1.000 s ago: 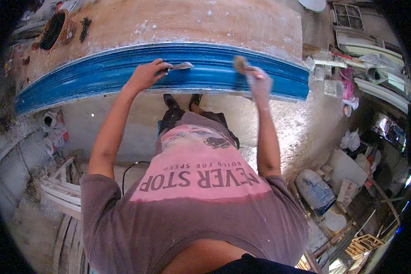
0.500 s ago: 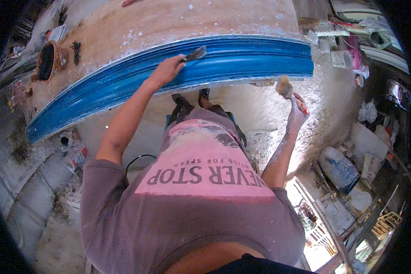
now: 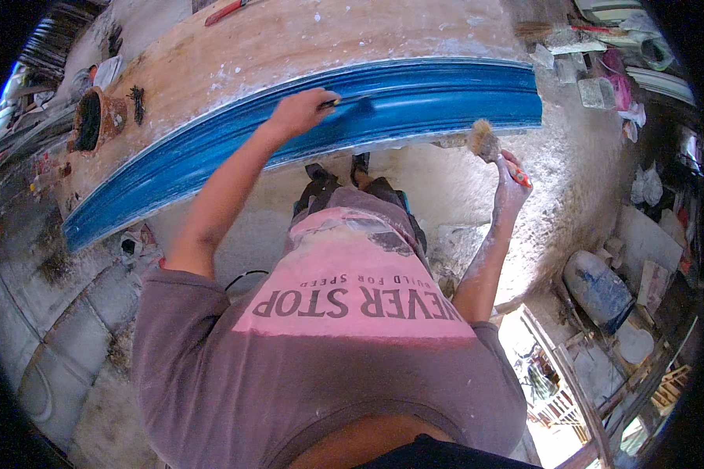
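Note:
A long blue moulded piece (image 3: pixel 438 98) with ridged grooves lies along the near side of a worktable, its left end bending toward me. Over its middle, my left hand (image 3: pixel 299 113) is closed on the handle of a putty knife (image 3: pixel 357 107). The knife's dark blade points right, over the blue surface; whether it touches is hard to make out. My right hand (image 3: pixel 511 181), dusted white, grips a paintbrush (image 3: pixel 485 143) by its red handle, just off the near right edge of the blue piece. The brush's pale bristles point up and away from me.
Beyond the blue piece spreads the stained worktable (image 3: pixel 289 47), carrying a red-handled tool (image 3: pixel 225 12). A brown pot (image 3: pixel 111 117) with a dark inside stands at the left. To the right are a clear plastic tub (image 3: pixel 597 93), a blue-stained drum (image 3: pixel 598 289) and scattered boards.
My left hand has shifted slightly right, and the knife blade has turned from lit to dark over the blue surface. The right hand keeps the brush in nearly the same place.

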Motion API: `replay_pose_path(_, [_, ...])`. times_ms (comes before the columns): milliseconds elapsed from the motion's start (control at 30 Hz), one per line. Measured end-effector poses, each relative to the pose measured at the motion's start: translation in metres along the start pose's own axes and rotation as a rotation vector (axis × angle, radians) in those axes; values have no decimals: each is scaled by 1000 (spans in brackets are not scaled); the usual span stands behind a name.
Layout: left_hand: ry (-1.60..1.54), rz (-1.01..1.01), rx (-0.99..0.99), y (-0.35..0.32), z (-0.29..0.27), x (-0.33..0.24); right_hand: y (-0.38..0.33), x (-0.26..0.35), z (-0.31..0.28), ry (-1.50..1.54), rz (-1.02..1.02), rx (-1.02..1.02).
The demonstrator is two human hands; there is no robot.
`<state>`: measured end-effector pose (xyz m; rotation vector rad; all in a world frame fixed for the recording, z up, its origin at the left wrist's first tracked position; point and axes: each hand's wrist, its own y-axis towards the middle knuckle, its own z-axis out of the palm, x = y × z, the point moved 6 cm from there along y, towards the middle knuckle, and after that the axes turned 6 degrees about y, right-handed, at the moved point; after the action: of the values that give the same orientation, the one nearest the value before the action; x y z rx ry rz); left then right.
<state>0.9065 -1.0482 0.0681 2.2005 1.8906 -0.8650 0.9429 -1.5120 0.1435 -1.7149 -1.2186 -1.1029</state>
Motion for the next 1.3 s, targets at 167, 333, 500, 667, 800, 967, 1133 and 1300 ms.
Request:
replay_pose_path(167, [237,9,102,-102,-37,82,3,0,-5,23,28,-9])
replay_pose_path(333, [168,60,114,-45,-16,36,-19,-22,-31,-13,106,-134])
replay_pose_path(500, [101,268,-7,117,24,-107,-50,-8,-47,-88,164,-131])
replay_pose_path(667, [133,305,21,168,34,-142,-52,-16,-66,-100,237,-145])
replay_pose_path(800, [103,271,73,81,20,-48,-35,-44,-92,-59,277,-207])
replay_pose_path(967, [104,86,201,72,4,-68,21,-56,-107,28,257,-176])
replay_pose_path(1133, [16,240,128,230,44,-209,71,-41,-91,-49,292,85])
replay_pose_path(1300, [2,223,159,240,50,-196,90,-52,-110,-45,268,73])
